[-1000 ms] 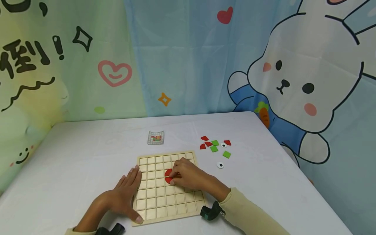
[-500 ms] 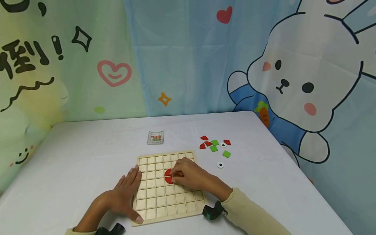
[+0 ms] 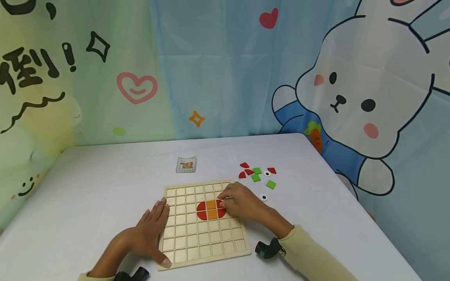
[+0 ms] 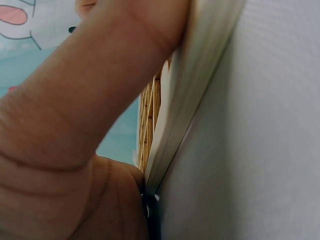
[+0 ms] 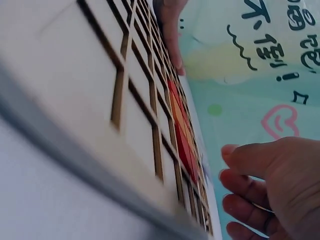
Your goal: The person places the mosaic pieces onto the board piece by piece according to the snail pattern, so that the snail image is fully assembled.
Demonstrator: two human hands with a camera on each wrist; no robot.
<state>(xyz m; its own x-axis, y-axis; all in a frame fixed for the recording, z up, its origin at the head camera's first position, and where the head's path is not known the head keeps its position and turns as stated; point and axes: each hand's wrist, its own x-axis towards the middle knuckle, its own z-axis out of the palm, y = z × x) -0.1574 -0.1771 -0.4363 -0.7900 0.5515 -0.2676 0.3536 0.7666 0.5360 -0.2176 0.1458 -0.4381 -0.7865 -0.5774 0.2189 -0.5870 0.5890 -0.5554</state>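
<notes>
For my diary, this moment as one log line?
left hand: on wooden grid board; right hand: over red quarter-circle tile; orange square tiles: beside it

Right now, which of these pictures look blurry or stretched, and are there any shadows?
Head view: the board looks fairly sharp; left wrist view: dimmer, with a soft shadow on the table along the board's edge; right wrist view: the board's near edge is blurred, its squares stretched.

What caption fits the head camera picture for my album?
Orange pieces sit between red pieces on a gridded wooden board, with the right grip close by.
</notes>
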